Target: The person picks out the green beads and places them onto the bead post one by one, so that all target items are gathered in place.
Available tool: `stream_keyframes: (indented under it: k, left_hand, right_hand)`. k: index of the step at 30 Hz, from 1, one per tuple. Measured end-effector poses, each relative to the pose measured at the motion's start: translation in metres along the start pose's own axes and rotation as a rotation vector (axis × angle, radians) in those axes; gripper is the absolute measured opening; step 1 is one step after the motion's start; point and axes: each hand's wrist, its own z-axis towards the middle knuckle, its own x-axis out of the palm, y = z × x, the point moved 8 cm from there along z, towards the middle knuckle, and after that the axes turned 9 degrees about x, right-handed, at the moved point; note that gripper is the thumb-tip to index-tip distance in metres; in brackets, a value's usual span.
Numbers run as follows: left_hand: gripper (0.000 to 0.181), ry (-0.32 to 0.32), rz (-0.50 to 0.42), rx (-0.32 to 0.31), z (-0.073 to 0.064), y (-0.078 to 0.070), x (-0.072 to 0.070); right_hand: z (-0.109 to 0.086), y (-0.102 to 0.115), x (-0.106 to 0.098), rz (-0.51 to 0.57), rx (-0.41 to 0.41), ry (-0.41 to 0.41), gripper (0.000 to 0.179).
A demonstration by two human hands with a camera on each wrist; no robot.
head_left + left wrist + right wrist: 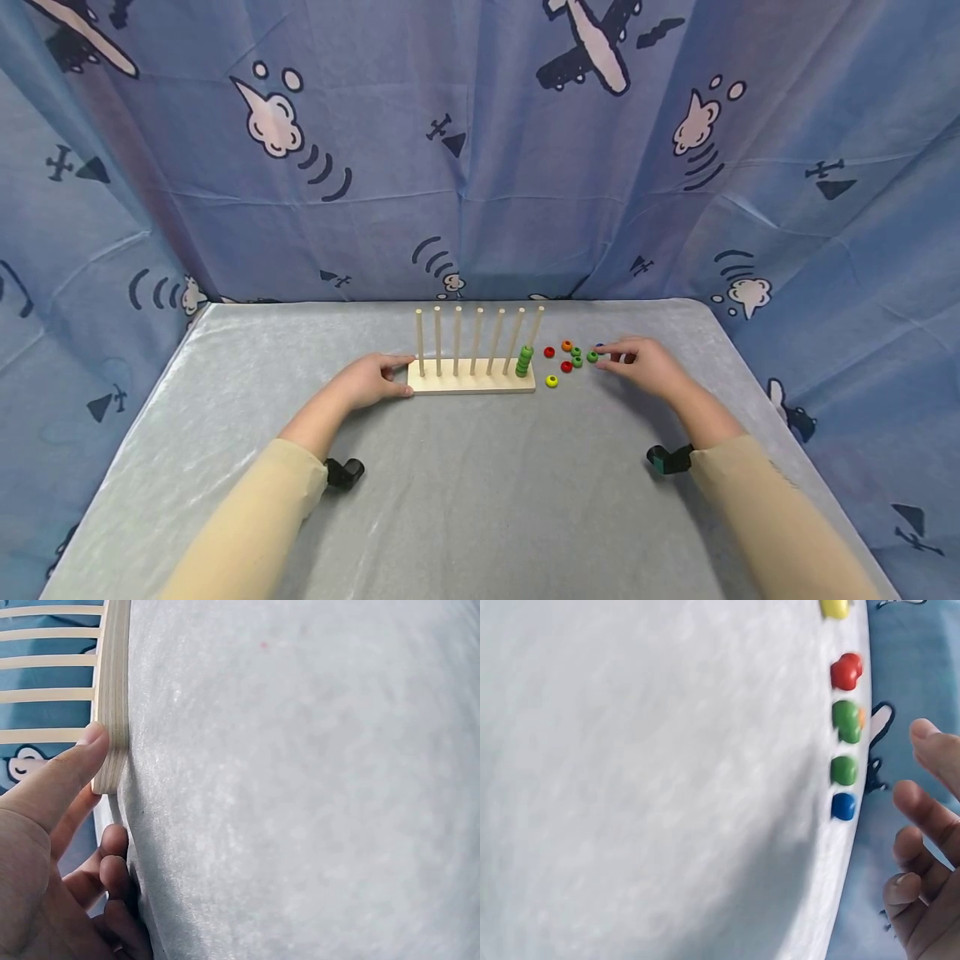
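A pale wooden peg rack (471,384) with a row of upright pegs stands on the table. Several green beads (522,363) are stacked on its rightmost peg. My left hand (365,382) grips the rack's left end; in the left wrist view the thumb (91,742) presses the wooden base (112,697). To the right, my right hand (645,364) hovers with thumb and fingers parted beside a loose green bead (592,357). Behind the fingertips, a blue bead (599,346) is partly hidden. In the right wrist view nothing lies between the right hand's fingers (926,810).
Between rack and right hand lie more loose beads: a yellow bead (552,382), two red ones, an orange bead (567,346) and two green ones. Grey cloth covers the table (480,483). A blue patterned curtain (390,167) hangs behind it and along the sides.
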Motion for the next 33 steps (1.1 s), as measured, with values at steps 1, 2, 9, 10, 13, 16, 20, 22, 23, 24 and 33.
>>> stream_keyframes:
  k: [1, 2, 9, 10, 13, 16, 20, 22, 23, 24, 33]
  left_hand:
    - [0.063, 0.000, 0.002, -0.002, 0.000, 0.000, 0.000]
    - [0.062, 0.000, 0.003, -0.003, 0.000, 0.001, 0.000]
    - [0.063, 0.004, 0.005, -0.009, 0.000, 0.003, 0.000]
    - [0.063, 0.005, 0.006, -0.013, 0.000, 0.004, 0.000]
    - [0.064, 0.007, 0.014, -0.013, 0.002, 0.004, 0.001]
    - [0.064, 0.008, 0.017, -0.012, 0.002, 0.004, 0.001]
    - [0.063, 0.007, 0.008, -0.011, 0.002, 0.002, 0.000]
    - [0.063, 0.004, 0.004, -0.014, 0.001, 0.001, 0.000]
    - [0.063, 0.003, 0.003, -0.014, 0.000, 0.001, -0.001]
    - [0.063, 0.002, 0.003, -0.014, 0.000, 0.001, -0.001]
    - [0.063, -0.001, 0.005, -0.011, 0.001, 0.001, 0.000]
  right_hand:
    - [0.000, -0.004, 0.000, -0.011, 0.003, 0.002, 0.032]
    - [0.000, -0.006, 0.000, -0.021, 0.005, 0.003, 0.033]
    - [0.008, -0.009, 0.003, -0.065, 0.013, -0.003, 0.036]
    - [0.010, -0.010, 0.004, -0.070, 0.022, -0.001, 0.037]
    - [0.015, -0.014, 0.007, -0.074, 0.055, 0.020, 0.040]
    - [0.018, -0.019, 0.010, -0.066, 0.090, 0.047, 0.040]
    - [0.022, -0.023, 0.013, -0.062, 0.106, 0.077, 0.041]
    - [0.024, -0.023, 0.014, -0.069, 0.107, 0.084, 0.042]
    - [0.024, -0.024, 0.015, -0.077, 0.107, 0.085, 0.041]
    - [0.025, -0.024, 0.015, -0.082, 0.108, 0.083, 0.041]
    - [0.029, -0.026, 0.020, -0.148, 0.079, 0.067, 0.039]
